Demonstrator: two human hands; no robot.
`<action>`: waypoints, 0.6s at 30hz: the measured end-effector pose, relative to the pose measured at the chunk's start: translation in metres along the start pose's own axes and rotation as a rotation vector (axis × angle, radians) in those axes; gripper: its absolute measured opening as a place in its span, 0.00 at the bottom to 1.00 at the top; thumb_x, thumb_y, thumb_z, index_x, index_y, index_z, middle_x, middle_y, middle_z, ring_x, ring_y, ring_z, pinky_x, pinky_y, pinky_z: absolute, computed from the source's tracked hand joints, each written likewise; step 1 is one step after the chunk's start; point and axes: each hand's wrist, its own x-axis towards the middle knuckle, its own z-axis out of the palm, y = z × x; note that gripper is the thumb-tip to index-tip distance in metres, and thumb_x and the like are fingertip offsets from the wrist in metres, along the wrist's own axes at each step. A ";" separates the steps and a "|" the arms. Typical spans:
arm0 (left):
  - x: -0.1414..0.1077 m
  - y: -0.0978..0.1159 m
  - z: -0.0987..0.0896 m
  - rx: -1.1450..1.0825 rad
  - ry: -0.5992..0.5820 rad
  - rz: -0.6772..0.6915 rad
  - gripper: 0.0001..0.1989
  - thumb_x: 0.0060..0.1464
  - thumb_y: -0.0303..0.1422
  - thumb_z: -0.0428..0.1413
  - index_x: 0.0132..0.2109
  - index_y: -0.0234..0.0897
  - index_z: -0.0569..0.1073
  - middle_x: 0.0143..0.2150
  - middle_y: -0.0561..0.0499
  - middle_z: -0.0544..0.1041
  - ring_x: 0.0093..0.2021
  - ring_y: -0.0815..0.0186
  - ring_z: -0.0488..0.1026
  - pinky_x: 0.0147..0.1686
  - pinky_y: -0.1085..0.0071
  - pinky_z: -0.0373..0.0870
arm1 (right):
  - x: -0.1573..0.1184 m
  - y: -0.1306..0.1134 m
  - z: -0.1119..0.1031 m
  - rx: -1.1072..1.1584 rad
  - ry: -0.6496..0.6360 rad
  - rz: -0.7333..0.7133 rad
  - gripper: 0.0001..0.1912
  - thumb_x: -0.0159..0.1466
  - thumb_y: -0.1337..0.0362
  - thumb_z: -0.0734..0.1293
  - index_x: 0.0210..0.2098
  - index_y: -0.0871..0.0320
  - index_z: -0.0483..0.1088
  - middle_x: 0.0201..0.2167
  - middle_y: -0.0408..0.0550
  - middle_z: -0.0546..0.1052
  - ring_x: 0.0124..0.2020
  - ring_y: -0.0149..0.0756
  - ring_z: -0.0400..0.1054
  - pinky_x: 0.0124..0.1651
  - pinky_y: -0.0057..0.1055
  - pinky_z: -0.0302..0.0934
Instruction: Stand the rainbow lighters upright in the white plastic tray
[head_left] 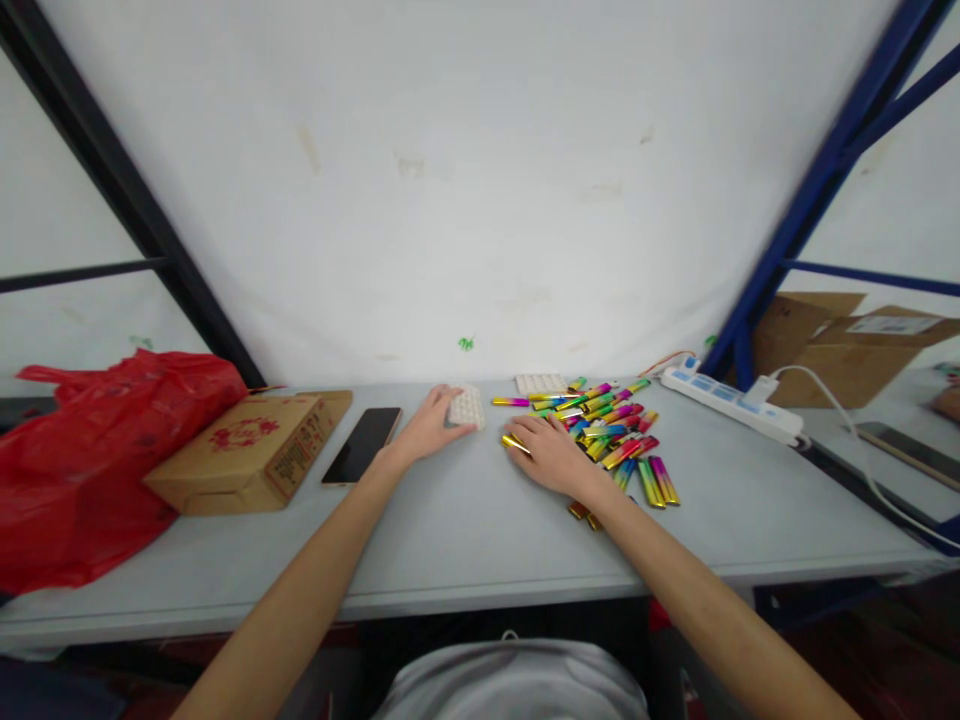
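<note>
Left hand (452, 418): thumb and fingers gripping white tray (466, 408), left of stick pile (607, 425)
Right hand (551, 452): over gold stick (516, 443), pile's left edge; pinch unclear
Right of pile: power strip (731, 402)
Left, beyond tray: phone (362, 446), box (251, 450)
Box print: red, illegible

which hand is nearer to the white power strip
Right: the right hand is at the left side of the shiny tube pile, left of the power strip; the left hand is farther left, at a pale tray.
</note>
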 end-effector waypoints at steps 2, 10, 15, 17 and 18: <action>0.000 -0.010 0.005 0.085 -0.002 -0.075 0.33 0.60 0.47 0.60 0.66 0.32 0.68 0.76 0.34 0.56 0.76 0.45 0.54 0.74 0.52 0.54 | 0.007 0.006 -0.001 0.024 0.018 0.003 0.24 0.76 0.55 0.58 0.67 0.56 0.67 0.69 0.57 0.68 0.70 0.46 0.61 0.72 0.50 0.52; 0.000 -0.014 0.016 0.223 -0.012 0.012 0.25 0.66 0.43 0.54 0.63 0.33 0.71 0.67 0.34 0.68 0.69 0.48 0.67 0.71 0.54 0.61 | 0.066 0.018 0.000 -0.051 -0.098 0.045 0.28 0.77 0.55 0.56 0.72 0.59 0.60 0.74 0.58 0.60 0.74 0.50 0.54 0.72 0.56 0.50; 0.005 -0.017 0.011 0.281 -0.058 0.033 0.22 0.67 0.41 0.53 0.62 0.34 0.74 0.66 0.35 0.73 0.68 0.50 0.68 0.69 0.55 0.62 | 0.064 0.025 0.000 -0.089 -0.066 0.058 0.23 0.78 0.56 0.55 0.62 0.59 0.72 0.62 0.59 0.76 0.63 0.46 0.70 0.66 0.43 0.59; 0.011 -0.020 0.008 0.318 -0.070 0.018 0.21 0.67 0.39 0.53 0.61 0.36 0.75 0.65 0.37 0.74 0.67 0.51 0.70 0.70 0.57 0.61 | 0.058 0.031 -0.004 -0.105 -0.056 0.053 0.24 0.78 0.56 0.53 0.56 0.59 0.76 0.55 0.58 0.80 0.59 0.46 0.73 0.63 0.40 0.61; 0.015 -0.022 0.007 0.335 -0.072 0.002 0.21 0.66 0.37 0.53 0.62 0.36 0.75 0.65 0.38 0.75 0.67 0.51 0.70 0.69 0.57 0.62 | 0.056 0.034 -0.006 -0.111 -0.055 0.055 0.24 0.79 0.56 0.52 0.53 0.59 0.77 0.53 0.58 0.81 0.58 0.45 0.73 0.63 0.39 0.61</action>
